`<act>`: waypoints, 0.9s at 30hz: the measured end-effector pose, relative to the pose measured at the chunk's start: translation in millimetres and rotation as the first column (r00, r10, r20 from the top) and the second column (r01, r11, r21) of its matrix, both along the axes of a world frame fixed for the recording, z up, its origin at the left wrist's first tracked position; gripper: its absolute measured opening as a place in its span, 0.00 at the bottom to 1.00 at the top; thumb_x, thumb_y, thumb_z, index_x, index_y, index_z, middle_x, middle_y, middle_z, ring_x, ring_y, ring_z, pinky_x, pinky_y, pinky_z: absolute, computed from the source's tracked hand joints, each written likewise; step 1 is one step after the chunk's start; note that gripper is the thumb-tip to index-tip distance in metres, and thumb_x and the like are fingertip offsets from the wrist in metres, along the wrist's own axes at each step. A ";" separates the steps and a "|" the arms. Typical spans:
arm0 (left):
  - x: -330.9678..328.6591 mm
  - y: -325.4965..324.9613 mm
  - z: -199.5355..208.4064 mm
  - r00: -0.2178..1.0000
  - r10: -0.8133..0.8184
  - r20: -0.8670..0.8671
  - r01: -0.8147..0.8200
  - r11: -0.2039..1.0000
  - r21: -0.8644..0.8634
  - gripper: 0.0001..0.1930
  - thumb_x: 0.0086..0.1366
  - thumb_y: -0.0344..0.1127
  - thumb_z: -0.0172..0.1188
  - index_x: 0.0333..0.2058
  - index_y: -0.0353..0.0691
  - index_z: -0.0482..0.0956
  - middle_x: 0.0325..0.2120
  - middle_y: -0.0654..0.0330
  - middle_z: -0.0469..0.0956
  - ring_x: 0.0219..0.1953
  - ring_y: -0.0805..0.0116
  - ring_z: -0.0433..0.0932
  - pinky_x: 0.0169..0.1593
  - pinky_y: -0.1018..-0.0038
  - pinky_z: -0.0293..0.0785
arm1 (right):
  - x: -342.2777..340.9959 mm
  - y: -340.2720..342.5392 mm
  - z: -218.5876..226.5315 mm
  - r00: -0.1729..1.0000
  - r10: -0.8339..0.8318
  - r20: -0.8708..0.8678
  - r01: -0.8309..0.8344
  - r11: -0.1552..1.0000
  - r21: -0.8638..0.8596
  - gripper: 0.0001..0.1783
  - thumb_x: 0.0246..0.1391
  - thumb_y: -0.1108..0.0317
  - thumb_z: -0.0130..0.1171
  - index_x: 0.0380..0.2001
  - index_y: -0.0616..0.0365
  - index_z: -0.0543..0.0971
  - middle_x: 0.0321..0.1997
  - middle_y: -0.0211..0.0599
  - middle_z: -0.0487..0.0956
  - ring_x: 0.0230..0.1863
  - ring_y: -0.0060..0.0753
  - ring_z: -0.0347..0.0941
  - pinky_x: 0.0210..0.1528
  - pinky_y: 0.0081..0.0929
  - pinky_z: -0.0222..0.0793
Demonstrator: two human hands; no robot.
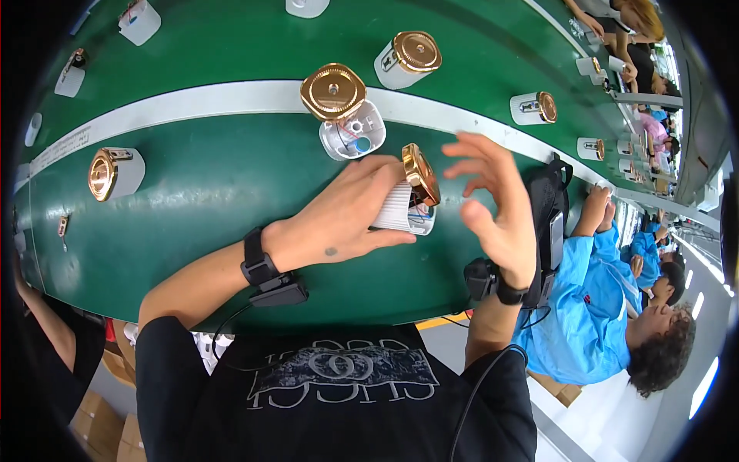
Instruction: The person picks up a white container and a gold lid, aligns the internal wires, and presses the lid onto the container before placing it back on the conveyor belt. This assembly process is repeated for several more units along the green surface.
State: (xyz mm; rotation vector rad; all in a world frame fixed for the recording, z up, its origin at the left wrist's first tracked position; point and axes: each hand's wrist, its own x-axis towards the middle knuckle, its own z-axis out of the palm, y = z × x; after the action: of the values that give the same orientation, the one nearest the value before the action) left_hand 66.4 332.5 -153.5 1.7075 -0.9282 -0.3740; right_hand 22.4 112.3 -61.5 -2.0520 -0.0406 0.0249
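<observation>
L hand (346,206) grips white housing (394,209); R hand (500,212) wide, empty. I'd steady it away fr. surface (223,185) nr. edge, wires (418,209) clear of gold lid (421,177).

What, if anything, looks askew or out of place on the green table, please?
Beyond the left hand, a gold cap sits off its white housing, baring the inside; the neighbouring cap looks seated. The held unit also gapes under its tilted cap.

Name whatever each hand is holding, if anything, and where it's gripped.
The left hand holds a white ribbed housing around its sides; whether it also touches the gold cap is unclear. The right hand is open, holding nothing.
</observation>
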 end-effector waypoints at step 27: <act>15.7 14.5 20.4 0.886 -0.086 -0.457 0.112 0.993 0.031 0.22 0.62 0.44 0.66 0.52 0.40 0.80 0.39 0.51 0.82 0.41 0.48 0.82 0.45 0.58 0.79 | 1.4 9.7 -31.8 0.926 0.375 -0.037 -0.290 0.774 0.563 0.34 0.54 0.65 0.73 0.60 0.60 0.67 0.64 0.58 0.69 0.46 0.32 0.72 0.49 0.29 0.72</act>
State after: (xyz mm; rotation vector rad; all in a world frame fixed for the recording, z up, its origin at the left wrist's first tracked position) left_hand 82.1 347.0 -133.1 1.5287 -0.6605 -0.8379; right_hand 23.8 122.0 -93.4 -1.4333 -0.2907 0.3516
